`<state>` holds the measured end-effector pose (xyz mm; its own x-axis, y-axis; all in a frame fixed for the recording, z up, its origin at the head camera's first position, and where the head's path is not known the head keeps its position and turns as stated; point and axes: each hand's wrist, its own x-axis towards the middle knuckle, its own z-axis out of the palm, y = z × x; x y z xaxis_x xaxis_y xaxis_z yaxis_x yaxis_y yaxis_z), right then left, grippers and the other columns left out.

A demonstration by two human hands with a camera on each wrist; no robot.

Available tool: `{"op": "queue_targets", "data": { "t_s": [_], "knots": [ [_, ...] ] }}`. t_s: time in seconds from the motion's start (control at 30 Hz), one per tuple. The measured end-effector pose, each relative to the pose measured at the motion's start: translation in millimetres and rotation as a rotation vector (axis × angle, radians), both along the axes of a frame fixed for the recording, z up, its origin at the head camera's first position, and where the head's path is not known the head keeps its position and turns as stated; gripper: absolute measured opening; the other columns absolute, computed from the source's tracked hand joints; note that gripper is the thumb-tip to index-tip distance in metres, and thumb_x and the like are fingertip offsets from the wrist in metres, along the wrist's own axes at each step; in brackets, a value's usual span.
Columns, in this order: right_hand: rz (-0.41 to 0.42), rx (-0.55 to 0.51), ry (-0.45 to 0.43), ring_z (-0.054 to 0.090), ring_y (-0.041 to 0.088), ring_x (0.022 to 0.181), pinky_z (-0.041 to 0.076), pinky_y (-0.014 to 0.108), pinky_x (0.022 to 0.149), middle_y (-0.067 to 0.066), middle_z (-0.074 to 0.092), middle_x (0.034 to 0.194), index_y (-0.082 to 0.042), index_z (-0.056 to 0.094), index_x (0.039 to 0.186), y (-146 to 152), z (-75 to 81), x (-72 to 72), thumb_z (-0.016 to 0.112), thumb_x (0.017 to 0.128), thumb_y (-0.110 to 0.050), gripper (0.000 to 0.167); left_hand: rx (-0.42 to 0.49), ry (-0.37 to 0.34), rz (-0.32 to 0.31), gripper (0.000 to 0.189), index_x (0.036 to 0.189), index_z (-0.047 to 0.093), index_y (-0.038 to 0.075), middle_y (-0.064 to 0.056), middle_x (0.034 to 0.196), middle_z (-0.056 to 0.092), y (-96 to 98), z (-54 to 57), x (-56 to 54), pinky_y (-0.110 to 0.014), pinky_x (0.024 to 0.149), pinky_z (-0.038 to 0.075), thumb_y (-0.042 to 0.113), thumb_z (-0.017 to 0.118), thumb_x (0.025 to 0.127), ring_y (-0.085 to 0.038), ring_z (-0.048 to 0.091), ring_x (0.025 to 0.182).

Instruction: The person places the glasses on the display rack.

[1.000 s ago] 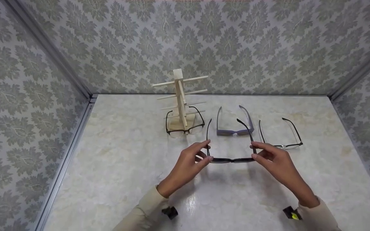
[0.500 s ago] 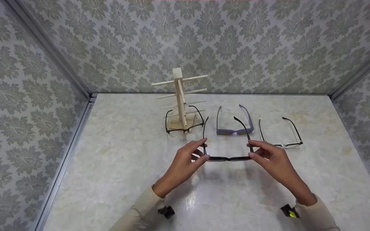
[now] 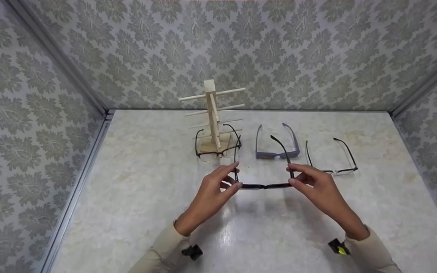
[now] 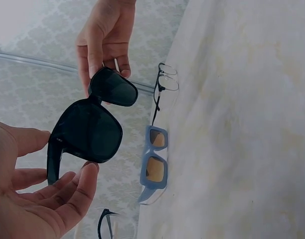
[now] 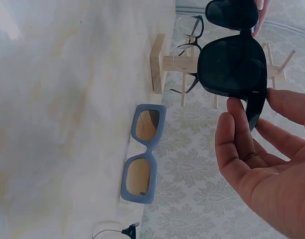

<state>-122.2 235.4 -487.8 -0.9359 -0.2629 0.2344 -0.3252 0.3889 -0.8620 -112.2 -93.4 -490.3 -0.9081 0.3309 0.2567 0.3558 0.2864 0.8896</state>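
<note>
Nearest you, both sleeves [image 3: 161, 242] [image 3: 372, 248] run off the near edge, with a small black block [image 3: 192, 252] at the left wrist and another [image 3: 338, 246] at the right. Your left hand [image 3: 211, 191] pinches the dark sunglasses [image 3: 252, 186] between thumb and fingers at their left hinge; your right hand [image 3: 319, 187] pinches the right hinge. They hang level above the table [image 3: 127, 189], temples unfolded toward the far side; the left tip blurs into the eyeglasses behind. Farther right, your right hand hides part of the clear-lensed pair [image 3: 349, 171]. Beyond the sunglasses sits the blue pair [image 3: 271, 155]. Left of it, the black-rimmed eyeglasses [image 3: 211, 154] surround the wooden stand [image 3: 212, 117] low down; whether the pegs bear them is hard to tell. Farthest is the patterned wall [image 3: 249, 49].
</note>
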Motion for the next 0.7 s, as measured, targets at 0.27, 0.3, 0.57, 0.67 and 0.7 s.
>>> {"op": "queue_targets", "data": {
  "t_s": [0.27, 0.3, 0.57, 0.67, 0.7],
  "knots": [
    [0.024, 0.006, -0.025, 0.074, 0.016, 0.092, 0.060, 0.020, 0.083, 0.007, 0.076, 0.133, -0.011, 0.074, 0.143, -8, 3.7, -2.9, 0.080, 0.101, -0.002, 0.044, 0.005, 0.036, 0.019, 0.057, 0.160, 0.057, 0.003, -0.010, 0.136, 0.070, -9.1, 2.2, 3.5, -0.035, 0.088, 0.065, 0.011, 0.076, 0.106, -0.021, 0.076, 0.103],
    [0.028, 0.005, -0.029, 0.074, 0.016, 0.092, 0.060, 0.021, 0.083, 0.007, 0.075, 0.133, -0.011, 0.074, 0.143, -10, 4.8, -3.4, 0.080, 0.101, -0.002, 0.044, 0.003, 0.038, 0.023, 0.057, 0.160, 0.057, 0.003, -0.010, 0.136, 0.070, -10.6, 2.9, 4.0, -0.035, 0.088, 0.065, 0.011, 0.076, 0.106, -0.021, 0.076, 0.103],
    [0.046, 0.010, -0.051, 0.074, 0.017, 0.093, 0.060, 0.022, 0.083, 0.008, 0.075, 0.136, -0.012, 0.074, 0.144, -21, 8.5, -10.1, 0.080, 0.102, -0.005, 0.044, 0.020, 0.031, 0.061, 0.058, 0.159, 0.058, 0.003, -0.010, 0.138, 0.070, -21.1, 3.4, 4.4, -0.041, 0.089, 0.066, 0.009, 0.077, 0.105, -0.021, 0.076, 0.104],
    [0.054, 0.012, -0.051, 0.074, 0.017, 0.092, 0.060, 0.022, 0.082, 0.009, 0.075, 0.136, -0.012, 0.074, 0.144, -24, 8.3, -12.7, 0.080, 0.102, -0.006, 0.043, 0.032, 0.031, 0.074, 0.058, 0.158, 0.059, 0.002, -0.010, 0.136, 0.070, -23.6, 3.3, 4.9, -0.038, 0.089, 0.066, 0.008, 0.079, 0.104, -0.021, 0.076, 0.103],
    [0.057, 0.011, -0.053, 0.074, 0.017, 0.093, 0.060, 0.022, 0.081, 0.010, 0.075, 0.136, -0.012, 0.074, 0.144, -25, 8.3, -13.3, 0.080, 0.102, -0.007, 0.043, 0.035, 0.032, 0.078, 0.058, 0.158, 0.059, 0.002, -0.010, 0.135, 0.070, -24.5, 3.2, 5.2, -0.037, 0.089, 0.066, 0.008, 0.079, 0.103, -0.021, 0.076, 0.103]
  ]
}}
